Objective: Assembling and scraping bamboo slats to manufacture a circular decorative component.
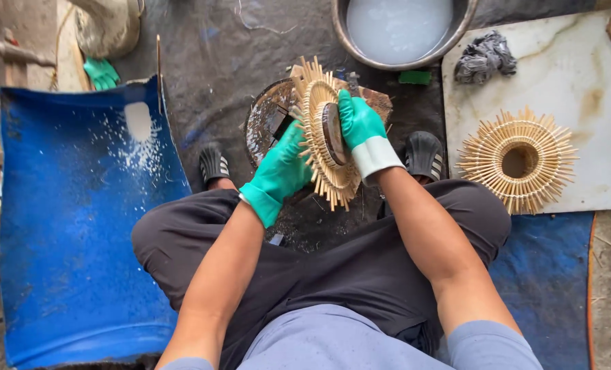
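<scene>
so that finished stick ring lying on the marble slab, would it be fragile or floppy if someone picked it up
The stick ring probably lifts as one stiff piece, since its thin splints hold an even sunburst. It looks light: slender sticks around an open centre. The protruding tips seem likely to snap if squeezed. Lying flat on the slab, it shouldn't roll.

Single head view, steep downward look, close over lap [333, 288]

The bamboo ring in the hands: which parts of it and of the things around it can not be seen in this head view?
- Bamboo ring: far face turned away; rim partly covered by left hand and right hand.
- Round stand beneath: mostly hidden by the ring.
- Basin: cut off by the top edge; cloudy liquid hides its bottom.
- Second ring: fully visible on the slab.
</scene>
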